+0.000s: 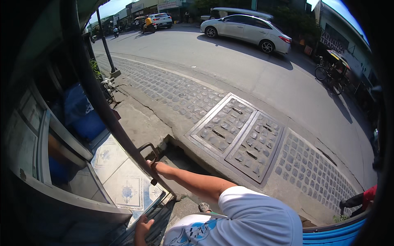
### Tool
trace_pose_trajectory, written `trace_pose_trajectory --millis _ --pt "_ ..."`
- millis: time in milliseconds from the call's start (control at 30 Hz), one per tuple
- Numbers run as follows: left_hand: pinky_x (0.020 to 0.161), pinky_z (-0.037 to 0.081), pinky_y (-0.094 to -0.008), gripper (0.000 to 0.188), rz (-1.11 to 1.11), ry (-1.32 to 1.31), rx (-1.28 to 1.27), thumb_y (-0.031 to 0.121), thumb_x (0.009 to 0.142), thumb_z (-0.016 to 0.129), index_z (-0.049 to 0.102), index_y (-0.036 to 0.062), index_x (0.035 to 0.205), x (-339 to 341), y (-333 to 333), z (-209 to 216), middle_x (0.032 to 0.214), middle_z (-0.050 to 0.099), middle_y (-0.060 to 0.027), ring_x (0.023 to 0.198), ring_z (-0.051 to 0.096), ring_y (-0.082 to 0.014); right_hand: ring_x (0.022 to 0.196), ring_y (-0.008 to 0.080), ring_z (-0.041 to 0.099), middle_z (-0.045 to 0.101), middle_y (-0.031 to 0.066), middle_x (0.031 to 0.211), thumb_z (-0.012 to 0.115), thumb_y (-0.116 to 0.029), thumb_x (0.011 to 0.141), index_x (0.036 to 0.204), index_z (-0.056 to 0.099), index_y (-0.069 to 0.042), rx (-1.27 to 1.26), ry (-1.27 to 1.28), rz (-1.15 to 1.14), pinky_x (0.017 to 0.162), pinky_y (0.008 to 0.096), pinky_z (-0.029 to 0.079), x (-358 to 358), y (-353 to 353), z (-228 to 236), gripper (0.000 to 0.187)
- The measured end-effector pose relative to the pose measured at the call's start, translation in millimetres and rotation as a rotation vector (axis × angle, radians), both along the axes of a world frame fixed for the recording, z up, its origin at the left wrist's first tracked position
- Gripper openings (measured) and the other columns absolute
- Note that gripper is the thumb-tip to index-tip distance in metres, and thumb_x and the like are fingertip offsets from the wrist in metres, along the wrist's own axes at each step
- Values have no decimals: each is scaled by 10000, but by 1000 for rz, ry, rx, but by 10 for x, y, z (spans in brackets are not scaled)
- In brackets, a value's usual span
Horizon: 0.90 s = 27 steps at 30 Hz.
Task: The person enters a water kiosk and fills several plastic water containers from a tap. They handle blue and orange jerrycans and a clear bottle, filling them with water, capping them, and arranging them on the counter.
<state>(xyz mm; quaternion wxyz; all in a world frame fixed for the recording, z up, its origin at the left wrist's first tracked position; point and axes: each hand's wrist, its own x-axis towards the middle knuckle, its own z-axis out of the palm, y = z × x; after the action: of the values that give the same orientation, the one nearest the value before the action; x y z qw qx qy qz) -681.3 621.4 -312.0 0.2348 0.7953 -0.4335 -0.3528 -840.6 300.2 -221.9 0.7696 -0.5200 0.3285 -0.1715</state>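
Curled at the lower end of a black loop handle [155,153], the right hand [162,169] sits against a long dark metal bar [111,115] left of the frame's centre; its far side is hidden, so whether it wraps the handle fully cannot be told. From the left edge, a pale window frame [69,140] stands near a blue covering [87,123], with patterned tiles [128,192] below, and at the lower left the left hand [142,227] is loosely spread, holding nothing that shows. The bar slants from the upper left down past the right hand. Handling it well would likely call for a firm, full hold, a steady effort without twisting, and the left hand well away from any pinching edge. Just right of the handle, a dark gap [186,156] in the paving calls for careful footing; beyond it lie paired stone-set covers [240,141], and a silver car [248,30] stands upper right of centre.
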Motion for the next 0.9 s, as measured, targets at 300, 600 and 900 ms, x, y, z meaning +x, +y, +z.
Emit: trace_pose_trajectory --millis 300,600,900 --pt "683 515 -339 535 -138 176 -57 228 773 780 556 -11 1196 -1057 -2665 -160 942 654 -170 791 640 -219 1061 322 613 672 135 1097 637 -348 829 1126 667 -88 -453 851 172 884 420 480 -3211 181 -1032 395" --pt "673 512 -336 514 -663 263 87 230 774 779 565 -10 1175 -2507 -3801 -496 924 655 -164 778 639 -214 1117 326 595 641 141 1183 588 -371 876 1144 665 -70 368 1429 -362 907 451 482 -5545 1690 -1326 410" --pt "664 510 -334 495 -800 278 129 233 774 778 575 -10 1154 -2681 -3899 -532 906 656 -158 765 638 -209 1122 308 587 640 124 1176 607 -327 874 1189 628 -73 50 1250 9 931 434 457 -4871 1178 -1228 405"
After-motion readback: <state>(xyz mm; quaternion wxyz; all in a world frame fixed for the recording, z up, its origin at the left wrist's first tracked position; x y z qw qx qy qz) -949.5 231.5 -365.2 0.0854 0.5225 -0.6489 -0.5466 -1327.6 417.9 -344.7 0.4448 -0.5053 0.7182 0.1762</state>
